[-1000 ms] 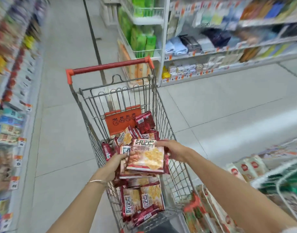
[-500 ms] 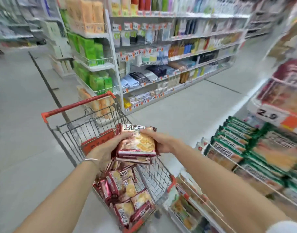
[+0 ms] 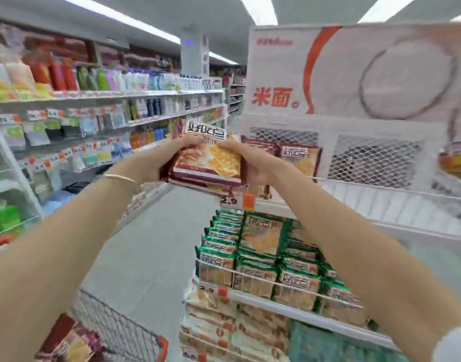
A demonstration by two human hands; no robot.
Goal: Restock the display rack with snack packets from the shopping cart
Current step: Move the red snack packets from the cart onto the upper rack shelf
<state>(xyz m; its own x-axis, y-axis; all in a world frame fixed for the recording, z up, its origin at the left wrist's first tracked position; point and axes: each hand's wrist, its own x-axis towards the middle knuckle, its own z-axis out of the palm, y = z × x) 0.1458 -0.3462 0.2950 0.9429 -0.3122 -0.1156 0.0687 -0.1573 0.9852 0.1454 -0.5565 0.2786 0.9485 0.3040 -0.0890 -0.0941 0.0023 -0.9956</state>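
I hold a stack of red snack packets (image 3: 208,159) raised at chest height between both hands. My left hand (image 3: 161,158) grips the stack's left edge and my right hand (image 3: 252,160) grips its right edge. Just beyond them is the white display rack (image 3: 381,194), whose upper wire shelf holds a few matching red packets (image 3: 300,155) against the mesh back. The shopping cart (image 3: 124,333) sits at the bottom left with more red packets (image 3: 70,343) inside.
Green snack packets (image 3: 263,254) fill the rack's tier below, with pale packets (image 3: 219,325) beneath. A price tag reading 2.9 (image 3: 237,201) hangs on the upper shelf's edge. Long shelves of bottles and goods (image 3: 106,105) line the left of the aisle.
Both hands have lifted the stack of red packets out of the cart and up towards the rack's upper shelf. My view has swung from the cart up to the rack.
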